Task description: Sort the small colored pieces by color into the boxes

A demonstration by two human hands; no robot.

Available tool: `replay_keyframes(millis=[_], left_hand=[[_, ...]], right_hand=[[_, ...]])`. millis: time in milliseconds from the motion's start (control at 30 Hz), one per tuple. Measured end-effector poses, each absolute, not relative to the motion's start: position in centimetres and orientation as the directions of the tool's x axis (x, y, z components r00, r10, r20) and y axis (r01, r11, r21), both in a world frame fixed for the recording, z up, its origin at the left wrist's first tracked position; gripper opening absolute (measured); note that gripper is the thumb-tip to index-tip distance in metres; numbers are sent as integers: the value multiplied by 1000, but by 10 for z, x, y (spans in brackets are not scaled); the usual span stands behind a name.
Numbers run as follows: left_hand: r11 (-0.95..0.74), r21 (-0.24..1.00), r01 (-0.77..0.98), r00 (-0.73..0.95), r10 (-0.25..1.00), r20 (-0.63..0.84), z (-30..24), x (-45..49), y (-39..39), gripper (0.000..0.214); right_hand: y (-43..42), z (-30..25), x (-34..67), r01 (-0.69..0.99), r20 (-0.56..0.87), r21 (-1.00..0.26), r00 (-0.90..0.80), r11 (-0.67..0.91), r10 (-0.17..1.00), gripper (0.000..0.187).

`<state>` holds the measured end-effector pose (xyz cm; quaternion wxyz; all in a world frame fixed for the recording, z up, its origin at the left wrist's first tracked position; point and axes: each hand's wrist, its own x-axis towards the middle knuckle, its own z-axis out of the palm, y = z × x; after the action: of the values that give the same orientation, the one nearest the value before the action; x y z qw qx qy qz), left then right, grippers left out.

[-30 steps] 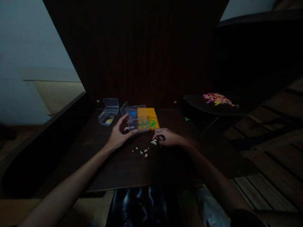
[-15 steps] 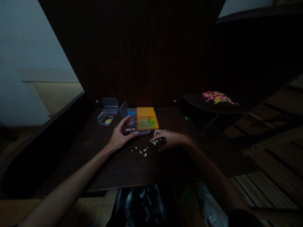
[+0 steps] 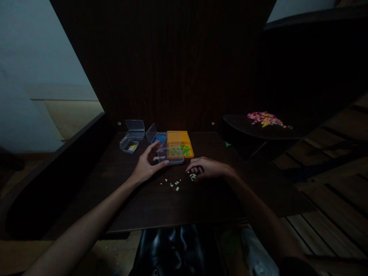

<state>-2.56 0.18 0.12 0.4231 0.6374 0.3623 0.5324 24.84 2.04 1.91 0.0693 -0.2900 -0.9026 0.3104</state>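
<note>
My left hand (image 3: 146,165) grips the near left side of a clear plastic box (image 3: 176,160), thumb at the front and fingers curled behind. The box's raised lid stands in front of a yellow tray (image 3: 188,150) that holds small green pieces (image 3: 186,148). On the dark desk, my right hand (image 3: 207,168) hovers low, its fingers bent and its thumb apart from them. Just under those fingertips lies a cluster of small pale pieces (image 3: 192,177). More pale pieces (image 3: 176,184) are scattered on the desktop between my hands.
A clear box with blue pieces (image 3: 161,138) stands behind my left hand. Farther left are a clear box with yellow pieces (image 3: 132,148) and another open clear box (image 3: 135,133). Multicoloured beads (image 3: 266,119) lie heaped on a corner shelf (image 3: 244,124) at right.
My right hand has shifted slightly right, and the pale pieces under it have slid right too. My left hand keeps its hold on the clear box.
</note>
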Motion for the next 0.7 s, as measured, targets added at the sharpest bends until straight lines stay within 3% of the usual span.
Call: replay_keyframes(millis=[100, 400, 700], left_hand=[[-377, 926, 5, 170, 913, 371, 1, -25, 2, 77], [-369, 930, -9, 171, 915, 365, 1, -26, 2, 77], [-358, 934, 20, 167, 922, 350, 2, -25, 1, 77]], right_hand=[[21, 20, 248, 510, -69, -589, -804, 626, 590, 44], [22, 18, 248, 518, -63, -582, -797, 627, 600, 19], [22, 20, 248, 562, -87, -564, -769, 604, 634, 15]])
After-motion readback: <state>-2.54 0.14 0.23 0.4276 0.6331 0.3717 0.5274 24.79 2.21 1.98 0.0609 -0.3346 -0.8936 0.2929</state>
